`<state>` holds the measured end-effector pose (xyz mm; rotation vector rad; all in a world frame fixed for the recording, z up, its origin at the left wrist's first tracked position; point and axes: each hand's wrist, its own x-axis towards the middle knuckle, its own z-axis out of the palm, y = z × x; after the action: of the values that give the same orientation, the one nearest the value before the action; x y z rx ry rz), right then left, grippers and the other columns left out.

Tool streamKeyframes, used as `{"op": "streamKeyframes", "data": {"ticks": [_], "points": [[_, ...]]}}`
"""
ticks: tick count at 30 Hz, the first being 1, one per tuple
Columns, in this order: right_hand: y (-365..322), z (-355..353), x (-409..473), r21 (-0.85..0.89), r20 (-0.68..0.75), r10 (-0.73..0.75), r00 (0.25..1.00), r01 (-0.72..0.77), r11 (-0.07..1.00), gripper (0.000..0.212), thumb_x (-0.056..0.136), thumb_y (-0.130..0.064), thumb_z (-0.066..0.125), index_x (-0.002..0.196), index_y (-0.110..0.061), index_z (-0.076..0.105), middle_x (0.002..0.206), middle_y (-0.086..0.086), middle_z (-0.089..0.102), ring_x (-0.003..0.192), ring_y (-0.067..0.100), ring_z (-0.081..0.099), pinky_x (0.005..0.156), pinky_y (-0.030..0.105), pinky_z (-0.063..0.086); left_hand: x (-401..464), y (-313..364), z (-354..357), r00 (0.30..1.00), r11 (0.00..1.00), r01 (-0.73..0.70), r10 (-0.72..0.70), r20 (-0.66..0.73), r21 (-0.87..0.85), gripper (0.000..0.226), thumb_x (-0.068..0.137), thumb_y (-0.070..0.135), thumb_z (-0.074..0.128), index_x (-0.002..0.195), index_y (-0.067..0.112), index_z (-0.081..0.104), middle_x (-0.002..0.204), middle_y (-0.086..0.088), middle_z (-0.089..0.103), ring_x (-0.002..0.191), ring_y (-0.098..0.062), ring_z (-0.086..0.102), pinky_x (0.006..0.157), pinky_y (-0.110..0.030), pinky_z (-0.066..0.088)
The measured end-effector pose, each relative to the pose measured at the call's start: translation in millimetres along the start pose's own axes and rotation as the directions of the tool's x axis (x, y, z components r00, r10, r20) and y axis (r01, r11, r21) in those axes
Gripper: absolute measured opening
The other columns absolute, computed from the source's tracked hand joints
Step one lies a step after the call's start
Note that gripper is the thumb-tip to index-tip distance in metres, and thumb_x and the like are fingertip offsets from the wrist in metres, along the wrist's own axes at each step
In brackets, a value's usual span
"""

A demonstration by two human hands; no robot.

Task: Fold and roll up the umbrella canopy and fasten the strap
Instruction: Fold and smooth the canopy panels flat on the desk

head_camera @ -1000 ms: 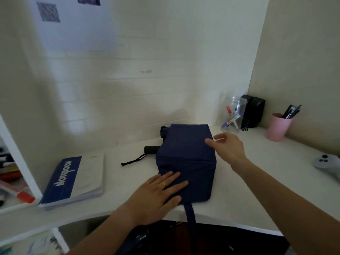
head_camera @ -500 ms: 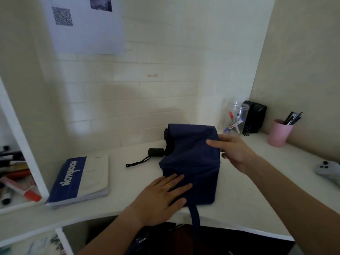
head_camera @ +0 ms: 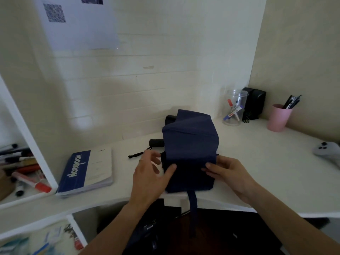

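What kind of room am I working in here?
Probably a home study corner: a white desk against the wall, with a notebook, a pink pen cup and a shelf of markers beside it.

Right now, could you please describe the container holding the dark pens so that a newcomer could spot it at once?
Start at the white desk and follow it to the right-hand wall. There stands a pink plastic cup with dark pens sticking out, right of the black speaker. Unlike the clear plastic jar nearby, it is opaque and pink.

Two hands, left hand (head_camera: 149, 178) and right hand (head_camera: 227, 172), pinch a folded navy umbrella canopy (head_camera: 190, 144) on a white table (head_camera: 257, 162).
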<state>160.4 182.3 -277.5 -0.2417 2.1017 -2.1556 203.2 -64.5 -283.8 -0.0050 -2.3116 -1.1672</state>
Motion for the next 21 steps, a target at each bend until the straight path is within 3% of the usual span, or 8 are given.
{"op": "streamKeyframes", "data": {"ticks": [2, 5, 9, 11, 14, 16, 19, 21], "points": [[3.2, -2.4, -2.9, 0.024, 0.015, -0.019, 1.000, 0.018, 1.000, 0.021, 0.092, 0.001, 0.066, 0.113, -0.002, 0.066, 0.110, 0.018, 0.076, 0.106, 0.030, 0.073, 0.091, 0.031, 0.059, 11.2, 15.0, -0.3, 0.909, 0.874, 0.406, -0.358, 0.212, -0.267, 0.056, 0.080, 0.047, 0.082, 0.119, 0.022, 0.052, 0.103, -0.002, 0.069, 0.074, -0.015, 0.072, 0.067, -0.024, 0.051], [8.0, -7.3, -6.3, -0.053, 0.037, -0.049, 0.998, 0.051, 0.997, 0.015, 0.091, 0.005, 0.065, 0.104, -0.001, 0.062, 0.105, 0.020, 0.077, 0.102, 0.034, 0.072, 0.092, 0.039, 0.057, 19.0, 28.4, 0.2, 0.791, 0.655, 0.606, -0.441, 0.424, -0.451, 0.056, 0.085, 0.053, 0.074, 0.123, 0.014, 0.061, 0.110, -0.010, 0.074, 0.082, -0.028, 0.077, 0.071, -0.036, 0.060], [5.3, -7.5, -7.9, -0.104, 0.053, -0.021, 0.998, 0.027, 0.994, 0.016, 0.084, 0.012, 0.066, 0.092, -0.002, 0.066, 0.099, 0.010, 0.078, 0.099, 0.029, 0.072, 0.088, 0.032, 0.056, 16.4, 23.6, 0.3, 0.793, 0.652, 0.608, -0.464, 0.395, -0.453, 0.037, 0.088, 0.045, 0.075, 0.103, 0.012, 0.076, 0.100, -0.007, 0.080, 0.096, -0.034, 0.075, 0.075, -0.038, 0.060], [0.4, -5.2, -8.8, 0.035, 0.054, 0.024, 0.998, -0.026, 0.999, 0.006, 0.087, -0.002, 0.069, 0.090, -0.005, 0.065, 0.096, 0.008, 0.075, 0.100, 0.026, 0.070, 0.093, 0.034, 0.054, 13.7, 17.4, 1.4, 0.842, 0.729, 0.535, -0.420, 0.338, -0.427, 0.024, 0.087, 0.032, 0.079, 0.094, 0.010, 0.077, 0.099, -0.010, 0.080, 0.095, -0.034, 0.076, 0.070, -0.035, 0.054], [-3.6, -0.9, -5.5, 0.170, -0.035, 0.093, 0.995, -0.085, 0.982, 0.034, 0.091, -0.033, 0.071, 0.102, 0.000, 0.071, 0.102, 0.010, 0.077, 0.101, 0.023, 0.073, 0.093, 0.035, 0.056, 8.7, 15.2, -2.3, 0.879, 0.773, 0.458, -0.319, 0.354, -0.439, 0.017, 0.090, 0.026, 0.076, 0.094, 0.009, 0.077, 0.097, -0.011, 0.080, 0.083, -0.028, 0.076, 0.074, -0.034, 0.053], [-5.3, 2.6, -5.3, 0.146, -0.108, 0.103, 0.989, -0.086, 0.986, 0.038, 0.090, -0.033, 0.072, 0.098, 0.004, 0.070, 0.099, 0.014, 0.075, 0.094, 0.022, 0.073, 0.089, 0.035, 0.059, 5.6, 16.8, -5.6, 0.884, 0.787, 0.425, -0.255, 0.391, -0.448, 0.016, 0.093, 0.023, 0.073, 0.099, 0.009, 0.076, 0.097, -0.009, 0.080, 0.081, -0.031, 0.076, 0.078, -0.036, 0.058], [-11.9, 5.1, -10.2, 0.023, -0.180, 0.098, 0.979, -0.095, 0.995, 0.022, 0.090, -0.027, 0.073, 0.087, -0.005, 0.070, 0.089, 0.010, 0.070, 0.080, 0.020, 0.066, 0.071, 0.031, 0.057, 2.1, 16.8, -6.6, 0.879, 0.797, 0.423, -0.244, 0.410, -0.432, 0.017, 0.097, 0.021, 0.069, 0.105, 0.006, 0.072, 0.095, -0.007, 0.081, 0.081, -0.031, 0.077, 0.078, -0.030, 0.060], [-16.8, 3.7, -13.5, -0.089, -0.224, 0.090, 0.970, -0.112, 0.990, 0.020, 0.089, -0.027, 0.074, 0.091, -0.006, 0.073, 0.085, 0.007, 0.071, 0.066, 0.018, 0.056, 0.056, 0.026, 0.043, -0.1, 15.5, -5.9, 0.879, 0.826, 0.418, -0.261, 0.400, -0.379, 0.016, 0.097, 0.022, 0.068, 0.103, 0.007, 0.072, 0.092, -0.005, 0.081, 0.082, -0.024, 0.078, 0.071, -0.019, 0.057]]}}
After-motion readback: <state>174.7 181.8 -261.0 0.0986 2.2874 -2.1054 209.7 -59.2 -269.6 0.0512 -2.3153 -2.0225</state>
